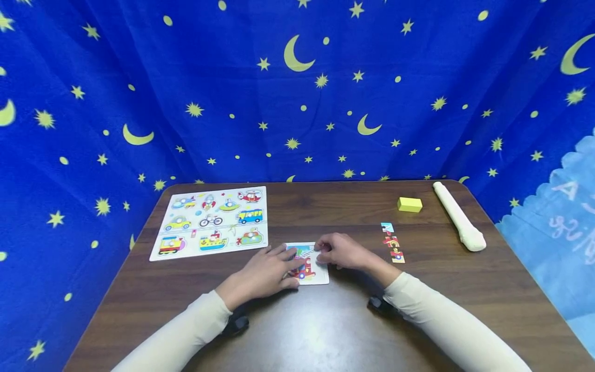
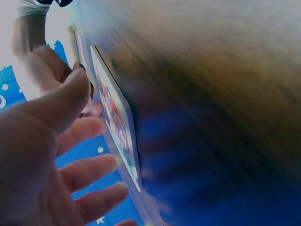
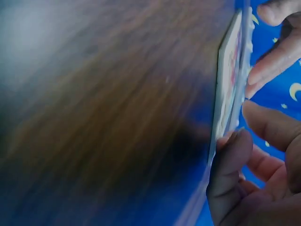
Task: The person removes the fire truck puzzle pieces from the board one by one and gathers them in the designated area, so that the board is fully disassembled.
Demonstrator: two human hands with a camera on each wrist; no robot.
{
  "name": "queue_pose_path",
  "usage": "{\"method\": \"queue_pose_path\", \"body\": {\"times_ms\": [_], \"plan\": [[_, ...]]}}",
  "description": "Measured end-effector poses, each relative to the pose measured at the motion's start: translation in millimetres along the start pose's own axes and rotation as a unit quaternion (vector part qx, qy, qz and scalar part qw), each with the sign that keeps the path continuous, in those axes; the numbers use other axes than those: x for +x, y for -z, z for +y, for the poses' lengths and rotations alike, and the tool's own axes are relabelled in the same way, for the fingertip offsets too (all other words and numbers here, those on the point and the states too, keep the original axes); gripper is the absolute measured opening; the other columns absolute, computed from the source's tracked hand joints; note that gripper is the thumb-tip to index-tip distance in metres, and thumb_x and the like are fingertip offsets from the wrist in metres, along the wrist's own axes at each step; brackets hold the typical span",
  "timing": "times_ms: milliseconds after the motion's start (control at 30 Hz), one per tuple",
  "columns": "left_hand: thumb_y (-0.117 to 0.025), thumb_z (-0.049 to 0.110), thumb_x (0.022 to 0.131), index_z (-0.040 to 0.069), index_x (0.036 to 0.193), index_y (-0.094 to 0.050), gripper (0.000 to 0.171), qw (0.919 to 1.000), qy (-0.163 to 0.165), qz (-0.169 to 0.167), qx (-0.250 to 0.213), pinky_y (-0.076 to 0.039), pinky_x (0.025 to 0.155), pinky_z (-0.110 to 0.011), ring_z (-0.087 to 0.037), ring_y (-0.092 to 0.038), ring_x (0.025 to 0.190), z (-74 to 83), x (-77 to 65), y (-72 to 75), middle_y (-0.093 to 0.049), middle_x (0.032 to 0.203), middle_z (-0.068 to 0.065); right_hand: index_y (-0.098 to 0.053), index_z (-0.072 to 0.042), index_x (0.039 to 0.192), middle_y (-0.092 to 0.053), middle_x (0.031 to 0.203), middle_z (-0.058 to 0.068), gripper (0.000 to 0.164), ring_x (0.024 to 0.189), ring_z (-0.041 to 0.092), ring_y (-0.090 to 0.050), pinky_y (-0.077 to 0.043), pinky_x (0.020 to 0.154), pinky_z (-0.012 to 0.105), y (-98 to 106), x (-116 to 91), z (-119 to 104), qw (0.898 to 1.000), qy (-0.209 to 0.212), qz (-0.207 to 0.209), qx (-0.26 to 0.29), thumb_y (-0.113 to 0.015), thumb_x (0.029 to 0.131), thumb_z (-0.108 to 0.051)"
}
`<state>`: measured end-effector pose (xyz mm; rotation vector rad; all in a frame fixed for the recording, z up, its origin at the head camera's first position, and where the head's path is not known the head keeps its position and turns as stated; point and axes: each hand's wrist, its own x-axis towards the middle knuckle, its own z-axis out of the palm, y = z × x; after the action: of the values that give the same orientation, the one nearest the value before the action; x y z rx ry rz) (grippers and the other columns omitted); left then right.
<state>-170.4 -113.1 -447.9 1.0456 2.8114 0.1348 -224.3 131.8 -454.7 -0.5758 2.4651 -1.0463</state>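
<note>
A small jigsaw puzzle board with a red fire truck picture lies flat on the table between the hands. My left hand comes over its left side with fingers spread, the fingertips on or just above the picture. At the upper right corner of the board is my right hand, its fingers bent. In the right wrist view, the thumb and index finger stand apart at the board's edge, and no piece shows between them. Several loose puzzle pieces lie in a column right of the right hand.
A large white picture board with vehicles lies at the left. A yellow block and a long cream-coloured, club-shaped object are at the back right. The brown table ends at a blue curtain.
</note>
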Motion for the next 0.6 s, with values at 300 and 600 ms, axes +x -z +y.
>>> {"method": "queue_pose_path", "body": {"times_ms": [300,600], "plan": [[-0.059,0.064,0.095,0.028,0.15,-0.054,0.066,0.9992,0.004,-0.04,-0.009,-0.031,0.115,-0.067,-0.037,-0.035,0.149,-6.6,-5.2,-4.4,-0.042,0.161,-0.009,-0.069,-0.008,0.101,-0.061,0.077,-0.002,0.017,0.047,0.01,-0.054,-0.05,0.043,0.026,-15.4,16.4,-8.9,0.999,-0.01,0.029,-0.032,-0.078,0.086,-0.01],[-0.061,0.059,0.096,0.028,0.148,-0.056,0.061,0.9995,-0.013,-0.03,0.001,-0.034,0.114,-0.065,-0.035,-0.04,0.147,-4.9,-1.5,-5.5,-0.045,0.158,-0.01,-0.065,-0.006,0.09,-0.06,0.074,-0.002,0.016,0.056,0.009,-0.054,-0.05,0.048,0.024,-14.2,20.4,-8.7,0.999,-0.005,0.033,-0.034,-0.078,0.081,-0.004]]}}
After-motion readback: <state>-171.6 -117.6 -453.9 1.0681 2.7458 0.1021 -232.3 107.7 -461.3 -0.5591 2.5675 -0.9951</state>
